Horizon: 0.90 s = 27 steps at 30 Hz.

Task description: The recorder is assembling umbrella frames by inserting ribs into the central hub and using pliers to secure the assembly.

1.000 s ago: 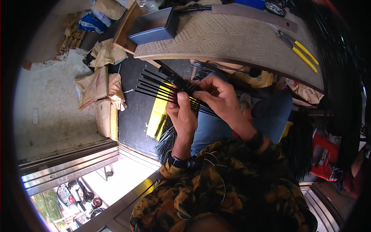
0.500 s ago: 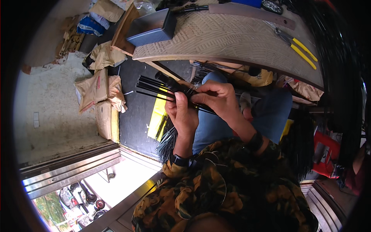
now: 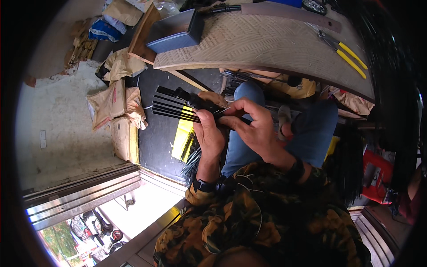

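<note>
My left hand is closed around a bundle of thin black rods, its thumb lying along the near side. The rods fan out to the left, beside a thicker black tube in the same grip. At the bundle's right end, my right hand is closed, thumb and forefinger pinched together. A thin pale wire shows at these fingertips. The fingers hide the spot where rods and tube meet. The bundle is held in front of my knees.
Ahead stands a worktable with a grey-blue bin and yellow-handled pliers. More black rods lie by a yellow sheet left of my legs. Brown paper sacks lean at the left; a red stool stands right.
The bundle and my left hand have shifted slightly, with the rods' free ends farther left. My right hand has turned a little, its fingers still pinched at the bundle.
</note>
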Available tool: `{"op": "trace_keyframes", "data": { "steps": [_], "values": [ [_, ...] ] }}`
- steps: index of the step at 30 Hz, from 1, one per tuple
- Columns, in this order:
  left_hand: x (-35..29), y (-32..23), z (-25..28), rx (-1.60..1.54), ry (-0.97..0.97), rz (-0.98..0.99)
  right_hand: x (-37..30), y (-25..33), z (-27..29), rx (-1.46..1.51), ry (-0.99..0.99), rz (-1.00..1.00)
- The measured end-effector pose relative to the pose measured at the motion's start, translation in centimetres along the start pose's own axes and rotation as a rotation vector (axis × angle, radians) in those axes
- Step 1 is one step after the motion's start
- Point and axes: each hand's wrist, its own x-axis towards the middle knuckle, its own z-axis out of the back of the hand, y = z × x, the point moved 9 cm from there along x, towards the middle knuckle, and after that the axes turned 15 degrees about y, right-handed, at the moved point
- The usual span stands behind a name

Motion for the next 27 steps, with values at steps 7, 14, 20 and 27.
{"op": "trace_keyframes", "data": {
  "steps": [7,14,20,27],
  "values": [
    [0.5,-0.3,-0.1,0.021,0.017,0.003,0.7,1.5,0.1,-0.135,0.134,0.156],
    [0.2,-0.5,-0.2,0.151,-0.08,0.062,0.5,1.2,0.4,-0.065,0.06,0.118],
    [0.5,-0.3,-0.5,0.047,-0.016,0.015,0.4,1.3,0.5,-0.107,0.035,0.097],
    [0.7,-1.4,-1.6,0.09,0.02,-0.071,0.1,2.1,0.9,-0.103,0.029,0.129]
  ]
}}
